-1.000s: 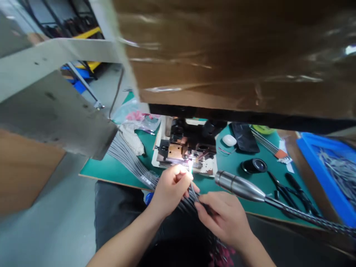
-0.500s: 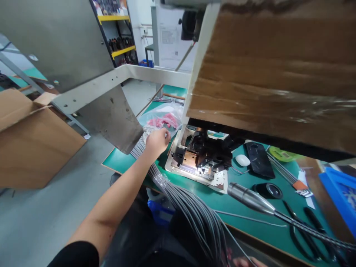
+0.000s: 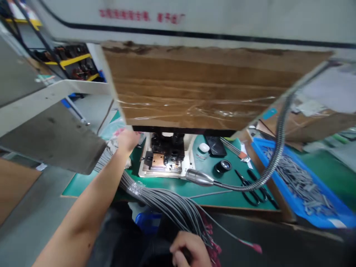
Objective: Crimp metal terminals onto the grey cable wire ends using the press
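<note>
A long bundle of grey cables (image 3: 167, 198), wrapped with clear film, runs across the front edge of the green bench; its lower ends carry pink-red tips. My left hand (image 3: 128, 141) is over the far end of the bundle, beside a clear bag (image 3: 112, 128) of pink pieces. Its fingers look curled, but blur hides what they hold, if anything. Low in front, next to the bundle's pink ends, my right hand (image 3: 191, 249) is curled closed with nothing visible in it. One loose cable with a pink tip (image 3: 256, 247) sticks out to the right.
A bench machine (image 3: 167, 155) stands ahead under a cardboard-covered housing (image 3: 189, 89). A flexible metal lamp neck (image 3: 278, 144) arches on the right. Pliers (image 3: 250, 189), a black loupe-like cylinder (image 3: 223, 166) and a blue tray (image 3: 303, 185) of grey pieces lie there. A metal plate (image 3: 52, 137) juts out left.
The view has swung right, bringing the blue tray into fuller sight. My right hand has come up into view beside the cables. My left hand stays near the bag and the bundle's far end.
</note>
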`<state>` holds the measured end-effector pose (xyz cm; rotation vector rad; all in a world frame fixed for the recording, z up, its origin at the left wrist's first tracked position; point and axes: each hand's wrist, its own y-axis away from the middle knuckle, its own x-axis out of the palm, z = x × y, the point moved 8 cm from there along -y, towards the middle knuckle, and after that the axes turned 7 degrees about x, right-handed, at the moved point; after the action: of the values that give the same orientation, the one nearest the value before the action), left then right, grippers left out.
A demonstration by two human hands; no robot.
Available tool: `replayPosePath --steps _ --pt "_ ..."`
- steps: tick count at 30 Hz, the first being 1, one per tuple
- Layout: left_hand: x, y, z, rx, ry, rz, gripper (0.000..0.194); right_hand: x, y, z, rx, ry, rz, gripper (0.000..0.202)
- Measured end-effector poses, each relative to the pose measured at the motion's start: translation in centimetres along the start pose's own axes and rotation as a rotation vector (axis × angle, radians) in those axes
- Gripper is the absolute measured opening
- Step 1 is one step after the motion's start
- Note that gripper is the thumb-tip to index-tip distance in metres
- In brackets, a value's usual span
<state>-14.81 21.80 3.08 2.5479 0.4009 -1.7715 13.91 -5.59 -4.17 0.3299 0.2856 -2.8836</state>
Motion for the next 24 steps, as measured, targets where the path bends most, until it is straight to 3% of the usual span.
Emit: replayPosePath --steps 2,4,6,8,11,14,17,24 --pt "-0.6 2.6 0.3 0.000 -0.045 -0.016 0.025 1.1 -3.3 2.6 -0.118 0.047 0.071 0.010" --pt "-0.9 6.3 0.6 0.009 -0.069 -0.048 0.027 1.1 -6.8 3.4 -0.090 0.021 0.062 0.015" --pt "-1.4 10.7 0.6 0.043 0.026 -0.174 0.023 0.5 -9.7 3.5 -0.057 0.012 0.007 0.023" --pt "-1.1 15.0 -0.7 0.171 0.236 -0.264 0.019 0.2 -11.8 2.8 0.020 0.033 -0.030 0.027" --pt "0.9 18.8 -4.0 0.349 0.450 -0.184 0.017 -0.2 -13.4 2.0 0.088 0.086 -0.048 0.019" --pt "2.1 19.5 -6.4 0.393 0.571 -0.127 0.017 -0.7 -13.9 2.5 -0.010 0.160 -0.053 0.010" --pt "2.5 18.9 -7.4 0.384 0.613 -0.115 0.017 -1.4 -14.0 2.9 -0.112 0.228 -0.073 0.008" --pt "3.6 18.4 -7.2 0.281 0.590 -0.087 0.017 -2.6 -15.3 2.6 -0.220 0.427 -0.170 0.010"
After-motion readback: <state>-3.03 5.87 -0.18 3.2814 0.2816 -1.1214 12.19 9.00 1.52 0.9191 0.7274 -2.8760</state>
